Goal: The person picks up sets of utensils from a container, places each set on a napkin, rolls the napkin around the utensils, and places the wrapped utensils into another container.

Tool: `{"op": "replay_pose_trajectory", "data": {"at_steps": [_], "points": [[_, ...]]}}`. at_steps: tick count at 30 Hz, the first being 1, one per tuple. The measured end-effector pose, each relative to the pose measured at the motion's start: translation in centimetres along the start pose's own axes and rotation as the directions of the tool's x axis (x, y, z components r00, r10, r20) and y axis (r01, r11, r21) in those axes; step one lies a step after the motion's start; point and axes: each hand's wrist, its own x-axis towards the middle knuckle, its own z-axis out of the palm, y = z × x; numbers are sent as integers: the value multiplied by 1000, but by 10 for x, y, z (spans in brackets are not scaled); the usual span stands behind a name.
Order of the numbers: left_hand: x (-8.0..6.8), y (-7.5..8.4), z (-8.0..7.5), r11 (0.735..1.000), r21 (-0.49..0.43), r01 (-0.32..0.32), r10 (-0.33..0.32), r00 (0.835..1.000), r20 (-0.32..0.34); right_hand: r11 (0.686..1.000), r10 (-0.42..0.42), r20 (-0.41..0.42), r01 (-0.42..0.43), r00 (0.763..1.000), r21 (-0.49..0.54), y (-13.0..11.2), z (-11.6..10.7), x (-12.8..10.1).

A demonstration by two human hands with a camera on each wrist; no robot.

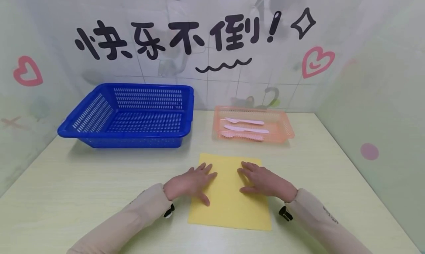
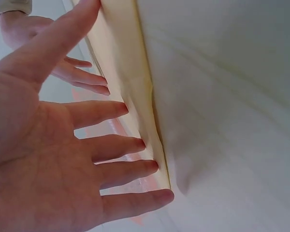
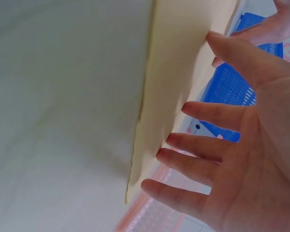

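Observation:
A yellow sheet (image 1: 229, 206), which looks like a cloth or paper napkin, lies flat on the table. On its left side rests my left hand (image 1: 192, 182), fingers spread and fingertips touching the sheet. My right hand (image 1: 265, 181) touches the right side the same way, its fingers apart. In the left wrist view the fingertips of the left hand (image 2: 53, 150) meet the sheet (image 2: 130, 77) near its edge. The right wrist view shows the right hand (image 3: 237, 140) with straight fingers against the sheet (image 3: 169, 63). Neither hand grips anything.
A blue plastic basket (image 1: 136, 134) stands at the back left. At the back right, a pink-orange tray (image 1: 275, 138) holds a pink plastic fork (image 1: 245, 121), a knife (image 1: 247, 130) and a third utensil seen through its wall. A printed curtain hangs behind the table.

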Motion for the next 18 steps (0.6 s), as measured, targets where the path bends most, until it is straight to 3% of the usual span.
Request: {"op": "replay_pose_trajectory", "data": {"at_steps": [14,18], "points": [[2,-1,-4,1000,29,6,-6,1000,0,995,7,-47,-12,999,-99,0,6,-7],[0,5,-4,998,56,-29,30,999,-15,989,0,-64,-9,998,-147,-2,6,-8]]}}
